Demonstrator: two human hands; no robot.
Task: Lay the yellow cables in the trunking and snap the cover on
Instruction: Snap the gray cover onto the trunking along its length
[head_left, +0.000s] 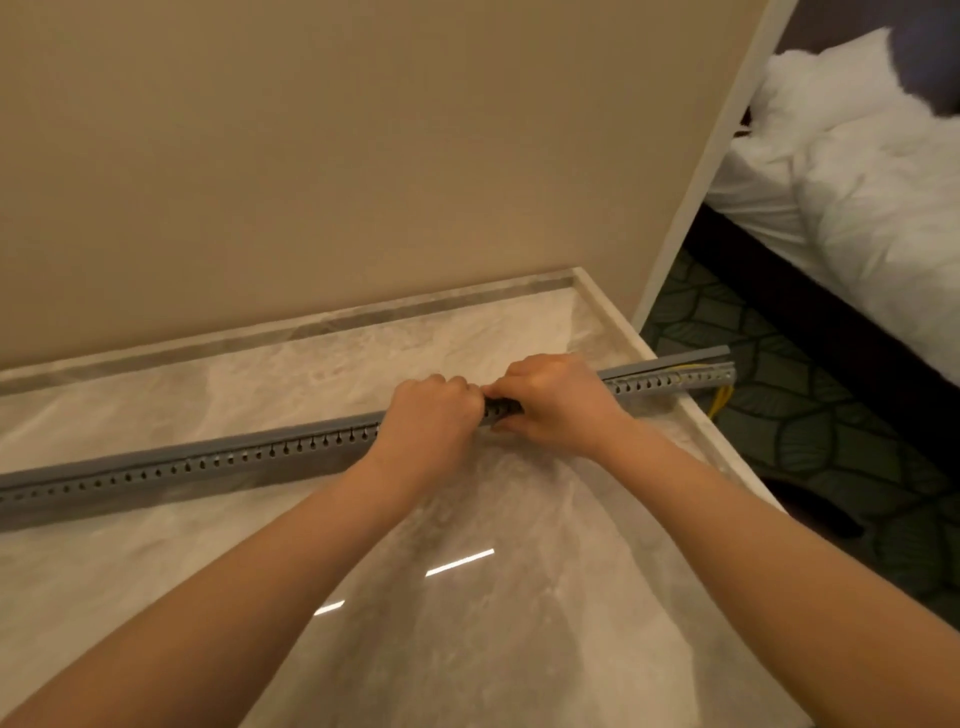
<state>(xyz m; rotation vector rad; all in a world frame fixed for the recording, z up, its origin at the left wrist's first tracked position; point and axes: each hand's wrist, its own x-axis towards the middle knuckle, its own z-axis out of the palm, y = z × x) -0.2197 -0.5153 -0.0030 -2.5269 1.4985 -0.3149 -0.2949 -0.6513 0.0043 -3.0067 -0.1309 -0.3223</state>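
Note:
A long grey slotted trunking (218, 462) lies across the marble counter (467, 597), from the left edge to past the right edge. A grey cover (670, 365) sits along its top. Yellow cables (721, 397) show inside the right end and hang down from it. My left hand (428, 421) and my right hand (550, 402) are side by side, both clamped over the trunking and its cover near the middle. The stretch under my hands is hidden.
A beige wall (311, 156) rises right behind the counter. The counter's right edge drops to a dark patterned carpet (831, 441). A bed with white bedding (857, 182) stands at the far right.

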